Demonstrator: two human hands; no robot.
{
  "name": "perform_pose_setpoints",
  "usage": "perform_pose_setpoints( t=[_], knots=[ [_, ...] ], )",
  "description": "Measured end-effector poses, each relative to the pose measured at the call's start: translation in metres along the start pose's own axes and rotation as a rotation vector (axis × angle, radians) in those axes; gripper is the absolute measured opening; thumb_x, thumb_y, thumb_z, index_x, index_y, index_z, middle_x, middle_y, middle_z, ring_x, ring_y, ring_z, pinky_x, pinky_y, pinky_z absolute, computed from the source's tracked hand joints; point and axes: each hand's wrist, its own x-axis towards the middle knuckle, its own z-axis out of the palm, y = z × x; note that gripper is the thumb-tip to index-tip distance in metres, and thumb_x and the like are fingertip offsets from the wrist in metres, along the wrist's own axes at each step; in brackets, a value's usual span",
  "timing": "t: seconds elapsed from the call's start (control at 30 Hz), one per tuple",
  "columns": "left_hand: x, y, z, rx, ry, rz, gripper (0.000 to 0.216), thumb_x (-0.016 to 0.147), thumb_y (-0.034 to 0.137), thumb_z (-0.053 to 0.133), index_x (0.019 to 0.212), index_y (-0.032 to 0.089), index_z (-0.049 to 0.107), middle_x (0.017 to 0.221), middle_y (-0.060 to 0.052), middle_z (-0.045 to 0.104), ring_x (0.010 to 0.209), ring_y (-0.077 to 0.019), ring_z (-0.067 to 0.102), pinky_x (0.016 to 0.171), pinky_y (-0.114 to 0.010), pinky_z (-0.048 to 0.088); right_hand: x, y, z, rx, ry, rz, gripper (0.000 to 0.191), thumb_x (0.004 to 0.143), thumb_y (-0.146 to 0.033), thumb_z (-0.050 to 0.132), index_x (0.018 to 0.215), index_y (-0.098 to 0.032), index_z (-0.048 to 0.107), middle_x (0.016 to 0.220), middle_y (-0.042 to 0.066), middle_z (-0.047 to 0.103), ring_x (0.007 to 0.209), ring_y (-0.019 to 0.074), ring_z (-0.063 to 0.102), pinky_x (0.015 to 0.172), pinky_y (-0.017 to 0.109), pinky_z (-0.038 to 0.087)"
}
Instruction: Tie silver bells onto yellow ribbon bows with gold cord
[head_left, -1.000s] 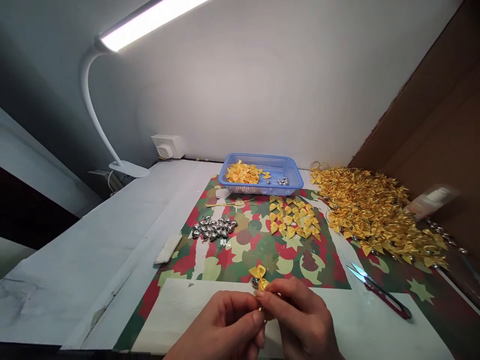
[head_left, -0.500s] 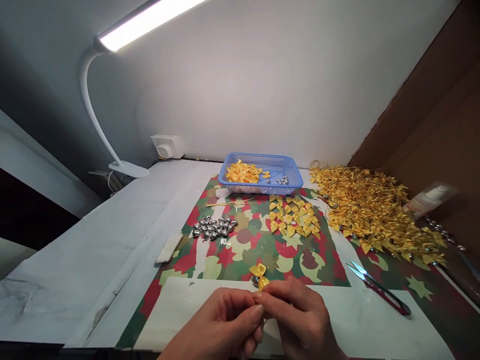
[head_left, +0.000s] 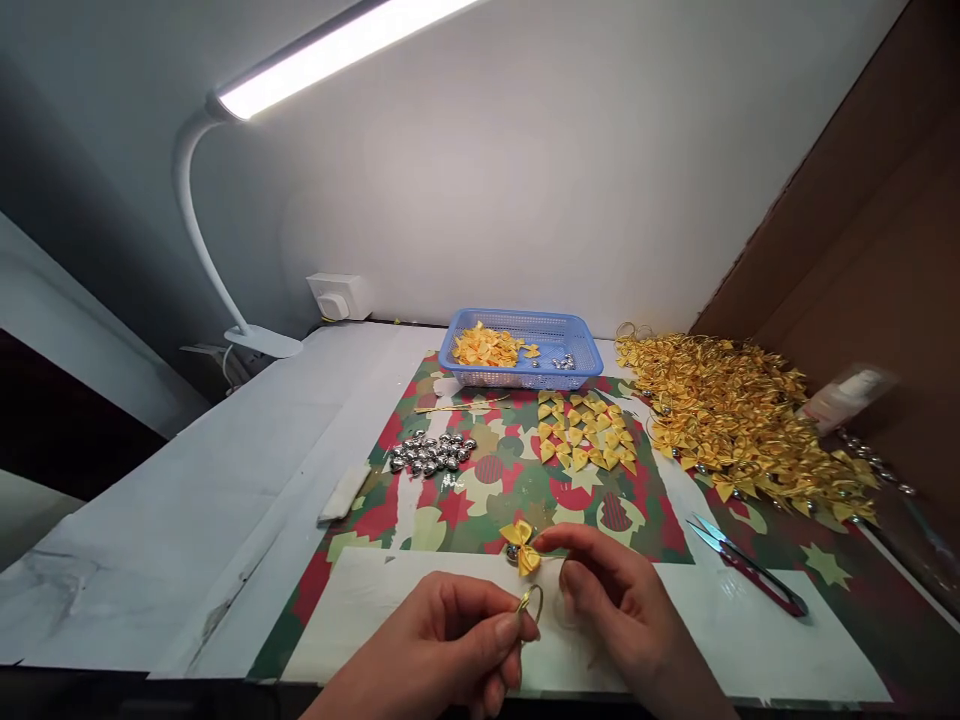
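My left hand [head_left: 450,640] is closed in a pinch on a loop of thin gold cord [head_left: 534,600], just below a yellow ribbon bow [head_left: 526,558]. That bow lies on the white sheet's far edge, with a silver bell [head_left: 512,551] against its left side. At the bow's right is my right hand [head_left: 611,590], its index fingertip at the ribbon and its thumb apart. A thin cord end [head_left: 553,559] shows between these two fingers; no firm grip on it is visible.
Silver bells [head_left: 431,454] lie behind my left hand. Loose bows [head_left: 585,430] form rows before a blue basket [head_left: 525,378]. Finished-looking bows with cords form a large heap [head_left: 739,420] at right, near thread snips [head_left: 750,570]. A lamp [head_left: 196,230] stands back left.
My hands, together at the cord below the bow, have separated. My right hand has moved right and its fingers have spread; the cord loop in my left hand now shows.
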Motion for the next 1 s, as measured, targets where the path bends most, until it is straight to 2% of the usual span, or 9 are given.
perform_pose_setpoints(
  t=[0.07, 0.17, 0.23, 0.4, 0.5, 0.7, 0.87, 1.0],
  knots=[
    [0.000, -0.001, 0.001, 0.055, -0.016, 0.022, 0.039, 0.073, 0.051, 0.080, 0.080, 0.013, 0.075, 0.059, 0.001, 0.066, 0.052, -0.0092, 0.052, 0.052, -0.021, 0.038, 0.001, -0.008, -0.001, 0.000, -0.113, 0.066, 0.029, 0.100, -0.043, 0.049, 0.112, -0.024, 0.067, 0.085, 0.000, 0.064, 0.067, 0.0115, 0.053, 0.061, 0.022, 0.041],
    [0.002, -0.002, 0.002, 0.104, -0.027, 0.037, 0.037, 0.073, 0.050, 0.079, 0.079, 0.014, 0.074, 0.059, 0.001, 0.066, 0.051, -0.0106, 0.054, 0.051, -0.022, 0.039, 0.003, -0.015, 0.000, -0.085, -0.218, 0.046, 0.027, 0.100, -0.038, 0.048, 0.096, -0.021, 0.067, 0.080, -0.001, 0.060, 0.068, 0.0117, 0.051, 0.061, 0.023, 0.038],
    [0.002, -0.002, 0.003, 0.142, -0.043, 0.063, 0.036, 0.076, 0.049, 0.076, 0.074, 0.013, 0.074, 0.059, 0.001, 0.065, 0.051, -0.0106, 0.053, 0.051, -0.022, 0.039, 0.004, -0.017, 0.001, -0.134, -0.217, 0.012, 0.023, 0.099, -0.033, 0.050, 0.086, -0.020, 0.065, 0.076, -0.002, 0.057, 0.070, 0.0128, 0.050, 0.061, 0.024, 0.036],
    [0.000, 0.003, 0.007, 0.221, -0.049, 0.100, 0.039, 0.078, 0.051, 0.072, 0.071, 0.013, 0.072, 0.059, 0.001, 0.062, 0.050, -0.0111, 0.051, 0.050, -0.022, 0.037, 0.004, -0.017, 0.002, -0.148, -0.205, -0.019, 0.011, 0.091, -0.020, 0.059, 0.081, -0.021, 0.062, 0.079, -0.002, 0.057, 0.072, 0.0130, 0.051, 0.062, 0.024, 0.036],
    [-0.001, 0.006, 0.009, 0.276, -0.055, 0.099, 0.040, 0.080, 0.051, 0.069, 0.068, 0.013, 0.070, 0.059, 0.000, 0.061, 0.051, -0.0118, 0.050, 0.051, -0.023, 0.038, 0.003, -0.019, 0.002, -0.188, -0.199, -0.032, 0.013, 0.089, -0.015, 0.060, 0.078, -0.021, 0.060, 0.077, -0.003, 0.055, 0.070, 0.0123, 0.049, 0.061, 0.024, 0.035],
    [-0.005, 0.003, 0.006, 0.308, -0.045, 0.112, 0.034, 0.086, 0.045, 0.065, 0.077, 0.013, 0.071, 0.064, 0.001, 0.060, 0.057, -0.0136, 0.052, 0.056, -0.025, 0.042, 0.003, -0.022, 0.001, -0.207, -0.202, -0.024, 0.016, 0.090, -0.017, 0.061, 0.075, -0.020, 0.058, 0.075, -0.004, 0.052, 0.067, 0.0118, 0.046, 0.059, 0.024, 0.033],
    [-0.007, 0.003, 0.003, 0.265, -0.049, 0.143, 0.031, 0.084, 0.044, 0.069, 0.092, 0.014, 0.070, 0.075, 0.000, 0.062, 0.066, -0.0157, 0.054, 0.064, -0.028, 0.046, 0.004, -0.021, 0.001, -0.189, -0.194, -0.016, 0.015, 0.092, -0.023, 0.060, 0.077, -0.020, 0.060, 0.077, -0.003, 0.053, 0.070, 0.0126, 0.048, 0.061, 0.024, 0.035],
    [-0.003, 0.004, 0.004, 0.304, -0.033, 0.162, 0.034, 0.086, 0.047, 0.066, 0.079, 0.014, 0.069, 0.067, 0.002, 0.060, 0.058, -0.0128, 0.052, 0.057, -0.025, 0.043, 0.005, -0.020, 0.003, -0.206, -0.179, -0.035, 0.016, 0.093, -0.022, 0.060, 0.077, -0.020, 0.060, 0.075, -0.003, 0.053, 0.069, 0.0123, 0.047, 0.061, 0.024, 0.035]
  ],
)
